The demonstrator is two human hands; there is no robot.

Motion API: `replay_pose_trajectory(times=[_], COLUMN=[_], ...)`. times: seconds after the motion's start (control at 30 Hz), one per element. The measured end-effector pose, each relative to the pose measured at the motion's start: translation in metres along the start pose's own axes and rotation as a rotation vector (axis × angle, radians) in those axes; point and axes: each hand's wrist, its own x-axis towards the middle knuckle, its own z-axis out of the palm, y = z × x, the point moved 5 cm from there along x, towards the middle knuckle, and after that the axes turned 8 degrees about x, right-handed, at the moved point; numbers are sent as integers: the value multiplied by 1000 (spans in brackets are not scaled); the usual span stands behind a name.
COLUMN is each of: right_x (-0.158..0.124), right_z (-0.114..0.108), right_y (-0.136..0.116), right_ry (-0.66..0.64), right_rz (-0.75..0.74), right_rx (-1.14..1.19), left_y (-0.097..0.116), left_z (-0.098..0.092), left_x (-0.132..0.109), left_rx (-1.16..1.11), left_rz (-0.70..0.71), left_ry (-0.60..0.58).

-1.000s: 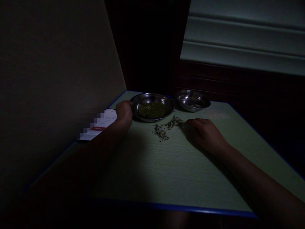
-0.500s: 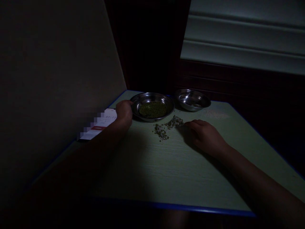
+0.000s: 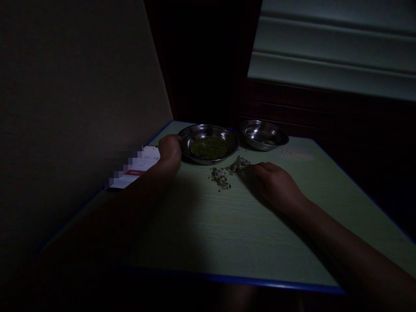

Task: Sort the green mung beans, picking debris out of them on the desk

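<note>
On the dim green table [image 3: 227, 225], the left hand [image 3: 169, 151] grips the bean dish's [image 3: 208, 143] rim; the right hand [image 3: 276, 184], fingers together, touches the scattered pile [image 3: 227, 171].

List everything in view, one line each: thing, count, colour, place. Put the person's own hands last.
table: one, pale green with blue edge, fills the lower frame.
dish of green grains: one, steel, far left of the table.
second dish: one, steel, right of the first, nearly bare.
loose grain pile: one, green mixed with pale, on the table before the dishes.
pale patch: one, whitish, right of the pile.
phone: one, lit white screen, table's left edge.
left hand: on the first dish's rim.
right hand: flat, fingertips at the pile.
</note>
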Motion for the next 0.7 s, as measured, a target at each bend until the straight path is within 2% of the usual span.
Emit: replay_pose_trajectory(times=[0.1,0.23,0.5,0.7], right_x=[0,-2,-1,-3], right_z=[0,-1,6,5], right_y=[0,4,3,3], right_ry=[-18,-9,65,47], right_rz=[-15,-43,-89,-131], right_rx=[-1,17,9,31], left_y=[2,10,9,10], left_z=[-1,-3,-4,-3], left_x=[-7,-17,-18,-20], left_rx=[-88,-158,-138,-163], left_rz=[-121,-165,-157,-137], left_ry=[-17,-17,-3,-48])
